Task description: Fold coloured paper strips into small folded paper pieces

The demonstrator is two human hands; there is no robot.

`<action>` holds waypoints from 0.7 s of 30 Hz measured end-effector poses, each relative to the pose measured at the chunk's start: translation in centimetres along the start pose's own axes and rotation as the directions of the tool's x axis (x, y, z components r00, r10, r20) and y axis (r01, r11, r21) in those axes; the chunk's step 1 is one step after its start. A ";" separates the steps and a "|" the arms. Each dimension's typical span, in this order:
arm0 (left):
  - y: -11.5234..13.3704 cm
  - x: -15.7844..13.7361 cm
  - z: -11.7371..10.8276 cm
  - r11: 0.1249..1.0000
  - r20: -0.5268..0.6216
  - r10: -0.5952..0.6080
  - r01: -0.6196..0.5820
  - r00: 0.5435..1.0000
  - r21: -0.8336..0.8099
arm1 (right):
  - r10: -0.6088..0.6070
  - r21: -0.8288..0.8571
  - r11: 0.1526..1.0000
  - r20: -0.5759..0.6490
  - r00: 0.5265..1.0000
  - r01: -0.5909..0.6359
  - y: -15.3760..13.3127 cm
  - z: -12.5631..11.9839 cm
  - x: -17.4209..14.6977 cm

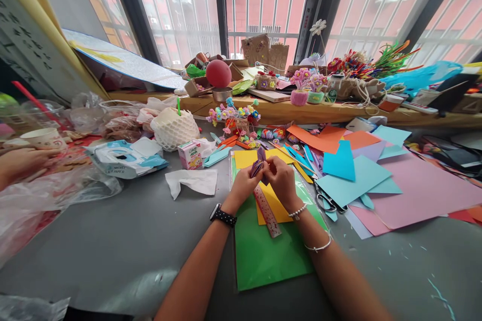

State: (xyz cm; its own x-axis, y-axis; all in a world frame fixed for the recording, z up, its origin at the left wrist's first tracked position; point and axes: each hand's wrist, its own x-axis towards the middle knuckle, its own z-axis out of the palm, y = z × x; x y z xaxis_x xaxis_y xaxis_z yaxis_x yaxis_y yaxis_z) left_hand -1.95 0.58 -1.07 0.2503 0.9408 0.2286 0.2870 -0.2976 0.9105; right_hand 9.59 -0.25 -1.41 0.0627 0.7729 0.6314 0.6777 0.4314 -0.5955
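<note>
Both hands meet over the far half of a green sheet (273, 261) in a clear sleeve. My left hand (244, 181) pinches a small piece of folded purple paper (259, 158). Fingers of my right hand (279, 175) close on the same paper from the other side. Its exact shape is partly hidden by the fingers. Below the hands a pinkish patterned ruler (268, 213) lies slanted over yellow paper (282, 206). More yellow paper shows behind the hands. To the right of the sleeve rest scissors (326, 202), partly covered by light-blue paper (356, 180).
Coloured paper, including a large pink sheet (425, 193), spreads at right. A wipes packet (126, 158), a small pink box (190, 154), a tissue (192, 182) and a net-wrapped coconut (175, 129) stand left. Another person's hand (28, 160) holds a paper cup (44, 139). Crafts line the sill (274, 109).
</note>
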 end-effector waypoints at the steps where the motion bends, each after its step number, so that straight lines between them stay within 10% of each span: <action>1: 0.0 0.0 0.0 1.000 -0.005 0.006 -0.006 1.000 0.005 | 0.020 0.029 0.999 0.013 1.000 -0.021 -0.1 -0.1 0.0; 5: 0.1 0.0 -0.2 0.999 -0.022 0.004 -0.005 1.000 -0.032 | 0.118 0.301 0.942 0.121 0.986 -0.150 -0.2 -0.6 0.6; 10: 0.1 -0.2 -0.7 0.970 0.118 -0.047 0.074 0.992 -0.231 | 0.209 0.629 0.653 0.386 0.899 -0.422 0.6 -1.3 1.3; 16: 0.5 -0.5 -1.0 0.927 0.307 -0.060 0.166 0.950 -0.336 | 0.093 0.661 0.392 0.663 0.742 -0.640 1.5 -1.4 1.1; 21: 0.3 -0.4 -0.8 0.950 0.308 -0.053 0.143 0.950 -0.278 | 0.142 0.655 0.388 0.652 0.745 -0.648 1.0 -1.5 1.1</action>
State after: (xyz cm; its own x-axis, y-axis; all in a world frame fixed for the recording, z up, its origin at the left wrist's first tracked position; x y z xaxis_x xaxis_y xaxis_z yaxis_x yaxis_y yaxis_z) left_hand -2.72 0.29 -0.63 0.5073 0.8595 0.0628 0.0510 -0.1027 0.9934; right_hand 11.47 0.33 -0.57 -0.3345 0.9404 0.0618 -0.2577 -0.0281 -0.9658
